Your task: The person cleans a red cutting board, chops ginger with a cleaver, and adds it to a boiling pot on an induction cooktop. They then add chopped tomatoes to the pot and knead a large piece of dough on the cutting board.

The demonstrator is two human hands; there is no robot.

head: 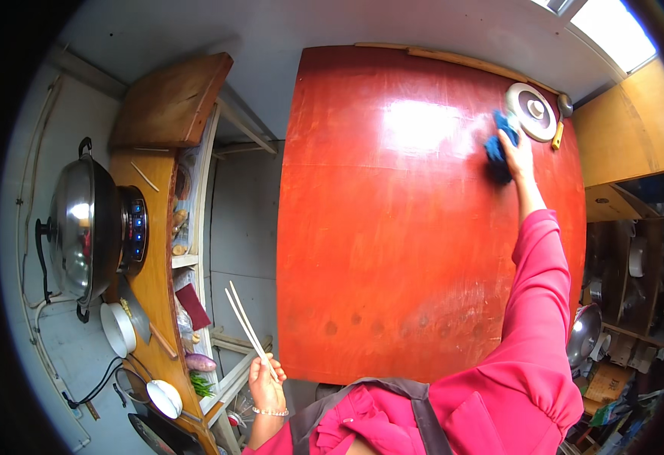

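A pair of light chopsticks [245, 323] is gripped in my left hand [267, 387], off the table's left front corner, with the tips pointing up and away. My right hand [517, 156] presses a crumpled blue cloth [498, 149] on the red tabletop [400, 239], far over to the right. Right by those fingers lies a round pale lid [512, 108] with a dark ring and a central knob. Just beyond the lid rests a ladle [557, 136] with a yellow handle.
On the wooden counter [164, 318] at left, a lidded wok [76, 227] sits on a lit induction cooker [136, 222]. A cleaver [138, 318] and white bowls [118, 330] stand near it. Vegetables fill the shelf below. A wooden cabinet [633, 125] borders the table's right side.
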